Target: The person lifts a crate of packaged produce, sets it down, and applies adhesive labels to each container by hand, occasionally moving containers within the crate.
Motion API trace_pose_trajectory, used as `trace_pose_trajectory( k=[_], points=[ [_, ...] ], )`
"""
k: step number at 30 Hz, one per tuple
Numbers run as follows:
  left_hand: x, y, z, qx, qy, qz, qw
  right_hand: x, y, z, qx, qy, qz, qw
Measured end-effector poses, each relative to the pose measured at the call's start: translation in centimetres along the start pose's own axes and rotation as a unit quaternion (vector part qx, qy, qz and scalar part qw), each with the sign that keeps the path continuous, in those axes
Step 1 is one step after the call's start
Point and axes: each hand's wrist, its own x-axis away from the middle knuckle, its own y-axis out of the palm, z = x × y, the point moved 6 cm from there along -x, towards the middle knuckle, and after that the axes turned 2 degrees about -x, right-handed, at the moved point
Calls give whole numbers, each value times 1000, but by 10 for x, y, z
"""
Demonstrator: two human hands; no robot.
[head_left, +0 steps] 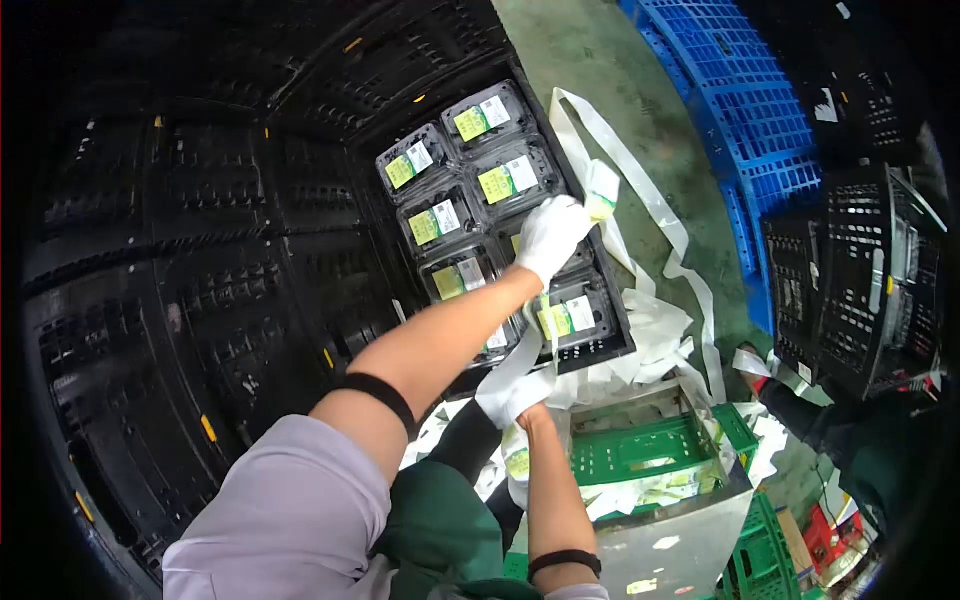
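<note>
Though in one crate (612, 348), eight labelled boxes (508, 182)

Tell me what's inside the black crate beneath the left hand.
The crate holds two columns of labelled clear containers. The left hand and forearm partly cover some; whatever lies beneath the containers is hidden.

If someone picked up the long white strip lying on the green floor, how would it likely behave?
The white strip would probably flop, since it bends and twists across the floor. It is likely light, looking ribbon-thin. It may tangle, as crumpled white material lies beside it.
</note>
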Motion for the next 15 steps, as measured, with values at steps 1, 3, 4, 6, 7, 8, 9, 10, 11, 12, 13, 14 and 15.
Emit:
trace_pose_trajectory(
  k=[1, 3, 4, 6, 7, 8, 9, 10, 11, 12, 13, 14, 15],
  points=[
    [16, -6, 1, 43, -112, -11, 993, 11, 5, 5, 2, -5, 1, 1000],
    [51, -6, 17, 191, -216, -20, 957, 54, 11, -21, 315, -286, 137, 894],
    [67, 3, 25, 202, -206, -21, 957, 91, 29, -32, 322, -375, 108, 862],
    [106, 22, 32, 318, -256, 9, 913, 107, -4, -2, 277, -250, 286, 883],
    [123, 22, 46, 280, -271, -58, 919, 145, 8, -3, 328, -223, 333, 855],
    [138, 11, 67, 279, -261, -54, 922, 176, 19, -3, 332, -207, 319, 863],
    [155, 3, 89, 279, -250, -55, 926, 201, 21, 4, 332, -189, 309, 871],
    [174, 3, 107, 417, -264, -25, 869, 217, 18, 14, 344, -257, 308, 849],
    [190, 2, 127, 546, -273, 7, 792, 233, 12, 32, 246, -217, 235, 915],
    [208, 3, 139, 671, -352, 9, 652, 253, 9, 42, 247, -226, 215, 918],
    [229, 0, 148, 768, -418, 9, 486, 274, 8, 52, 248, -235, 191, 920],
    [243, -24, 150, 596, -326, -37, 733, 296, 7, 61, 243, -241, 146, 928],
    [266, -48, 157, 363, -202, -73, 907, 321, 4, 70, 230, -235, 111, 938]
  ],
)
